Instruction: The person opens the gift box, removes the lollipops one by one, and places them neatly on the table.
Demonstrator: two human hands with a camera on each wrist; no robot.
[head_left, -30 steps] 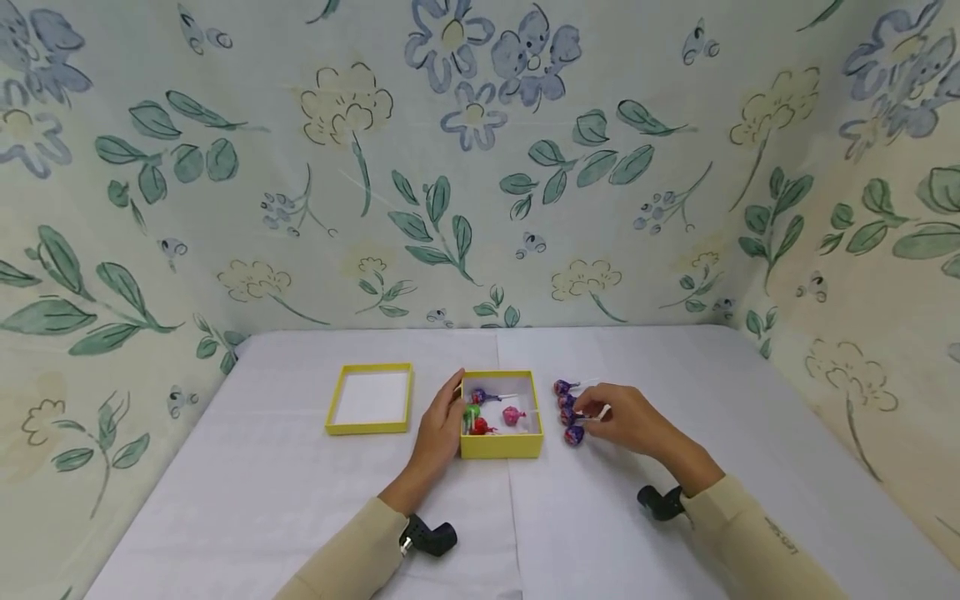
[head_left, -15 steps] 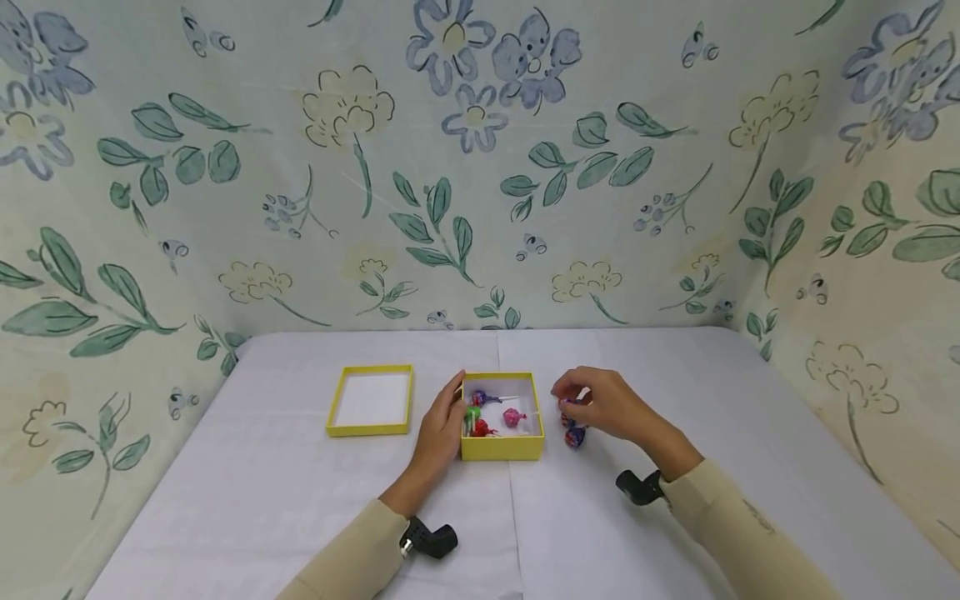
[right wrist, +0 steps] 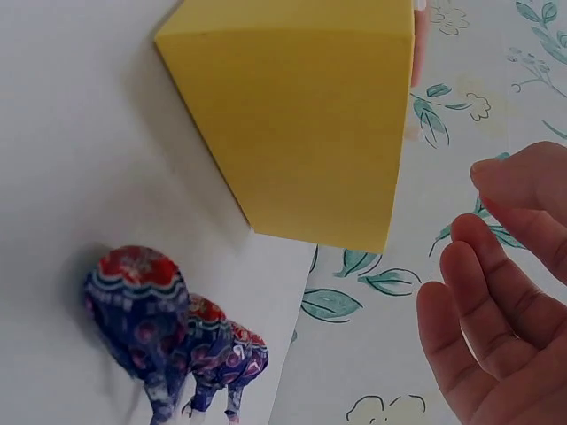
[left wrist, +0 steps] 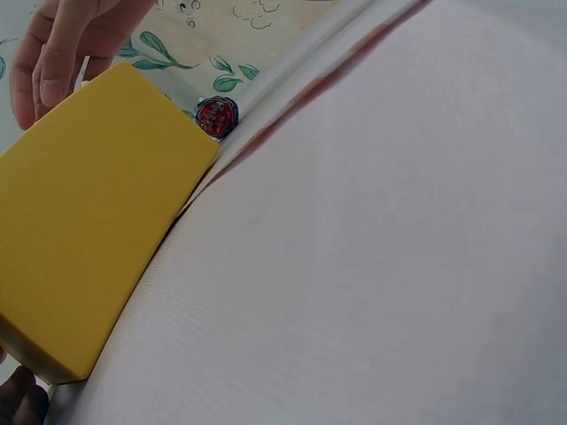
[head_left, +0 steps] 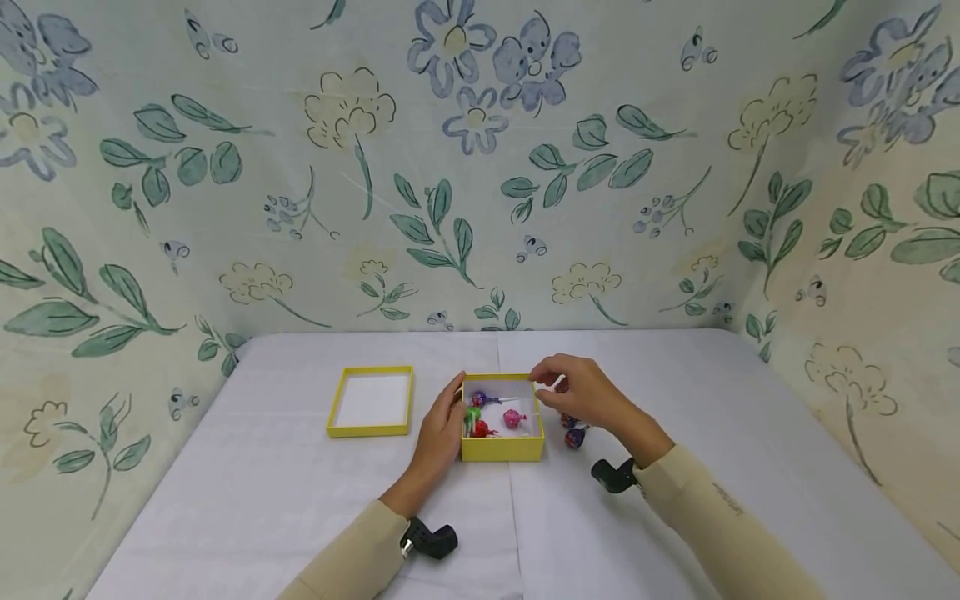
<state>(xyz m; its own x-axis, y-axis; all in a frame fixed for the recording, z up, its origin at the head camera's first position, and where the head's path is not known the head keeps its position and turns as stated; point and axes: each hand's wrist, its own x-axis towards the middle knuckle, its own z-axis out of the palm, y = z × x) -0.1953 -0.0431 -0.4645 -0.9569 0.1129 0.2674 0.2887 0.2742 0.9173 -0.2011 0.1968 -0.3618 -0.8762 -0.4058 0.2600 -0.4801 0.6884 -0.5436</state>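
Note:
A yellow box (head_left: 501,450) stands uncovered on the white tabletop. Inside lie a purple lollipop (head_left: 479,398), a pink lollipop (head_left: 513,418), a red lollipop (head_left: 481,427) and something green (head_left: 472,412) at the left wall. My left hand (head_left: 438,429) grips the box's left side, its fingers reaching round the far corner. Over the far right corner, my right hand (head_left: 581,387) has thumb and fingers curled together; a dark reddish lollipop seems pinched there, mostly hidden by the fingers. Just right of the box lie blue-and-red wrapped lollipops (right wrist: 135,301), three visible in the right wrist view.
Left of the box lies its yellow-rimmed lid (head_left: 371,400), white inside facing up. A white cloth (head_left: 262,483) covers the table. Floral fabric (head_left: 480,208) rises behind it and along both sides.
My right hand has lifted from the lollipop row and moved left to the box's far right corner. Fewer lollipops show in that row. My left hand stays on the box.

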